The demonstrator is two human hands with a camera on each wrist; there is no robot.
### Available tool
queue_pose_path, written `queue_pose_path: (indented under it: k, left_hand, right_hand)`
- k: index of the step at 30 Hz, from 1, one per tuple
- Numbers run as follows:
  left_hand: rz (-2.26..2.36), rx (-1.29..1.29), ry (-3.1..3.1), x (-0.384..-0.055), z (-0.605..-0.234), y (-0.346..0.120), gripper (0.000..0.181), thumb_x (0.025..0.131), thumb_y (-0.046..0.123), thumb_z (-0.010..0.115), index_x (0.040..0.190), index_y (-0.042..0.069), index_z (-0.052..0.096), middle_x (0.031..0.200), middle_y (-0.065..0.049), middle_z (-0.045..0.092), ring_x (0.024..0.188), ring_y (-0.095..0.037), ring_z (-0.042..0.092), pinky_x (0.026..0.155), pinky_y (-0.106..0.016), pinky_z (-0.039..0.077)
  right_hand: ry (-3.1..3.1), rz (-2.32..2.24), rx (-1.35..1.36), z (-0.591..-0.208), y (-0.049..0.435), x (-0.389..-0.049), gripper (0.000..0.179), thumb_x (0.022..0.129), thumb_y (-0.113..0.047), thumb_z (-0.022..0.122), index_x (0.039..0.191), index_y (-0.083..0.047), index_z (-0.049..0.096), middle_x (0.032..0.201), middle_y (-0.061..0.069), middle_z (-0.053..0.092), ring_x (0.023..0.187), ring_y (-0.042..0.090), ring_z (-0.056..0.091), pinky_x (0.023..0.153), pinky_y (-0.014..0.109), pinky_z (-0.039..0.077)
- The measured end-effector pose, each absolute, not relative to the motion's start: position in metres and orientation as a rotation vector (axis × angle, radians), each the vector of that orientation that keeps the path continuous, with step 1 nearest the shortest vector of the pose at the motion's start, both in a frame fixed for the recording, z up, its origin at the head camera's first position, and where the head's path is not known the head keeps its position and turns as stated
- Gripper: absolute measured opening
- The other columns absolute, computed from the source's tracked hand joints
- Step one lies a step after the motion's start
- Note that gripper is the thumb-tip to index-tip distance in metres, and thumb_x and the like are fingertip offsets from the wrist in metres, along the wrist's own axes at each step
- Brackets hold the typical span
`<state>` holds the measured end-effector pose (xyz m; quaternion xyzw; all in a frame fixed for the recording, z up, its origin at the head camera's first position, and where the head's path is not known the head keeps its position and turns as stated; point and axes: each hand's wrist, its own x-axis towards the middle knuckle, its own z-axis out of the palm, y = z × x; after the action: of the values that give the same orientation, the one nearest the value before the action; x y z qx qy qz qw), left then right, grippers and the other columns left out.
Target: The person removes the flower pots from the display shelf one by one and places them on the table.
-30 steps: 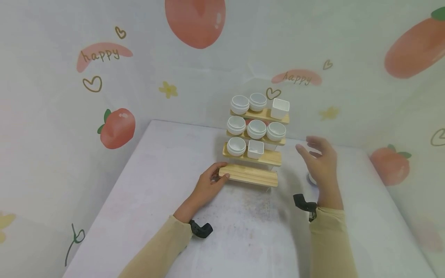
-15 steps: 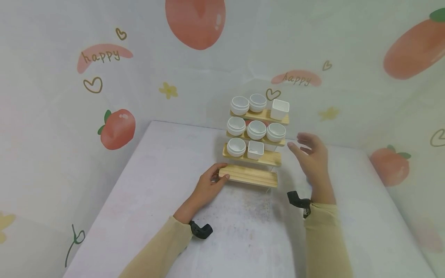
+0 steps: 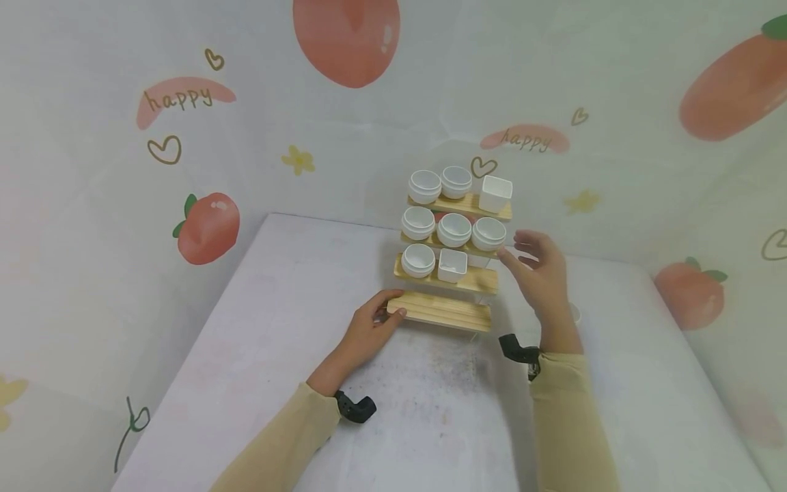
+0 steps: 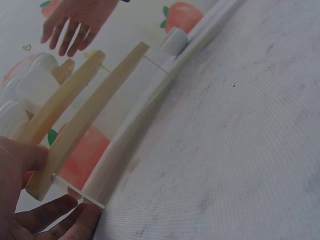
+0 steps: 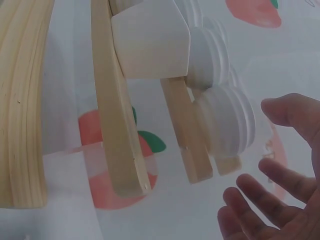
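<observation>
A tiered wooden display shelf [image 3: 439,311] stands on the table, its four boards stepped up toward the back. My left hand [image 3: 366,333] grips the left end of the lowest board, thumb on top and fingers at its end and underneath. My right hand [image 3: 542,277] is in the air beside the shelf's right end, fingers spread and holding nothing. Nearest it is a round white bowl [image 3: 488,234] at the right of the third board up; the right wrist view shows a gap between them. A square white bowl [image 3: 452,265] and a round bowl [image 3: 418,260] sit on the second board.
The top board bears two round bowls and a square white cup [image 3: 495,194]. Another white round container [image 4: 175,41] stands on the table right of the shelf, partly hidden by my right forearm in the head view. A printed cloth wall [image 3: 369,150] rises close behind.
My right hand has moved left, toward the right end of the shelf, uncovering part of the white container behind the wrist. The left hand and the bowls have stayed put.
</observation>
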<state>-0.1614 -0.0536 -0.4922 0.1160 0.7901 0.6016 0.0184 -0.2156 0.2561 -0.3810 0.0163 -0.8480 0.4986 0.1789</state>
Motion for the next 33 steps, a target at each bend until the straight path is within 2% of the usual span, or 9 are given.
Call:
queue_pose_path:
  k: [11, 19, 25, 28, 33]
  left_hand:
    - [1.865, 0.364, 2.456, -0.161, -0.493, -0.054, 0.040, 0.106, 0.027, 0.068, 0.145, 0.021, 0.062, 0.147, -0.007, 0.064, 0.128, -0.025, 0.068, 0.105, -0.046, 0.057]
    - [1.852, 0.359, 2.455, -0.160, -0.491, -0.055, 0.041, 0.106, 0.029, 0.067, 0.146, 0.022, 0.061, 0.148, -0.006, 0.063, 0.130, -0.025, 0.067, 0.106, -0.046, 0.057]
    - [1.865, 0.365, 2.452, -0.160, -0.491, -0.056, 0.041, 0.106, 0.029, 0.068, 0.146, 0.023, 0.061, 0.148, -0.006, 0.063, 0.130, -0.026, 0.066, 0.107, -0.048, 0.056]
    - [1.861, 0.367, 2.450, -0.160, -0.491, -0.056, 0.042, 0.106, 0.030, 0.068, 0.146, 0.023, 0.061, 0.148, -0.006, 0.063, 0.130, -0.027, 0.066, 0.106, -0.048, 0.056]
    - [1.857, 0.362, 2.448, -0.161, -0.492, -0.056, 0.042, 0.106, 0.031, 0.068, 0.146, 0.023, 0.061, 0.146, -0.006, 0.064, 0.129, -0.026, 0.067, 0.105, -0.046, 0.057]
  right_hand:
    - [-2.390, 1.438, 0.078, -0.380, 0.251, -0.224, 0.057, 0.096, -0.020, 0.081, 0.145, -0.004, 0.057, 0.138, 0.016, 0.064, 0.132, 0.032, 0.062, 0.114, 0.047, 0.050]
    - [-2.393, 1.453, 0.123, -0.380, 0.247, -0.230, 0.056, 0.096, -0.019, 0.081, 0.144, -0.004, 0.058, 0.139, 0.016, 0.064, 0.130, 0.030, 0.062, 0.114, 0.055, 0.048]
    - [-2.400, 1.481, 0.148, -0.382, 0.242, -0.232, 0.057, 0.095, -0.022, 0.082, 0.146, -0.009, 0.058, 0.140, 0.012, 0.062, 0.128, 0.024, 0.061, 0.111, 0.046, 0.049]
    - [-2.389, 1.505, 0.168, -0.383, 0.241, -0.232, 0.058, 0.095, -0.021, 0.082, 0.147, -0.010, 0.058, 0.141, 0.011, 0.062, 0.127, 0.024, 0.060, 0.111, 0.049, 0.049]
    - [-2.392, 1.509, 0.173, -0.386, 0.240, -0.236, 0.061, 0.095, -0.019, 0.081, 0.150, -0.008, 0.055, 0.145, 0.013, 0.059, 0.131, 0.027, 0.059, 0.112, 0.046, 0.050]
